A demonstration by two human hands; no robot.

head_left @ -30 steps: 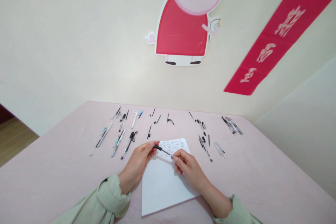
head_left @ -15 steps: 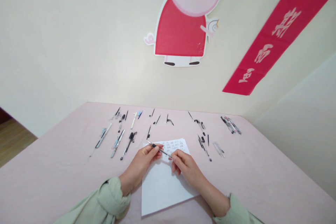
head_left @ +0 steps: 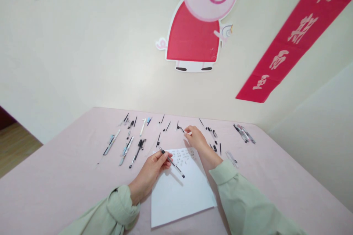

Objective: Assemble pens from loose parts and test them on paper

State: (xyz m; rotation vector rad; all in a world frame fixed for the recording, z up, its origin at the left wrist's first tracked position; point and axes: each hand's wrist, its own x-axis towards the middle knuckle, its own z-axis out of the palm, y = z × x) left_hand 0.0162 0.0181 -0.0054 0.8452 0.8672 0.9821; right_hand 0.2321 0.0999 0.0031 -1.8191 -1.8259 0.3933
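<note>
My left hand point(head_left: 156, 164) pinches a clear-barrelled pen point(head_left: 175, 167) with a black grip, above the paper. Its bare metal tip points up and left, and its black end plug points down and right. My right hand point(head_left: 196, 137) reaches past the top of the paper, thumb and fingers together at the end of a small black and clear pen cap point(head_left: 181, 129) on the table. Beside that cap lies a thin black refill point(head_left: 177, 125). The white paper point(head_left: 180, 194) lies under my left hand, with rows of small handwriting near its top edge.
Pens and pen parts lie in groups: white pens point(head_left: 126, 151) and a black pen point(head_left: 138, 154) left, loose refills point(head_left: 158, 139) at centre, black parts point(head_left: 212, 132) right of my hand. Further right are a bundle of pens point(head_left: 244, 133) and clear tubes point(head_left: 231, 159). A wall rises behind the pink-covered table point(head_left: 68, 161).
My right hand has let go of the pen's rear end and moved up and away to the pen cap at the back. The left hand keeps the pen, now tilted more steeply.
</note>
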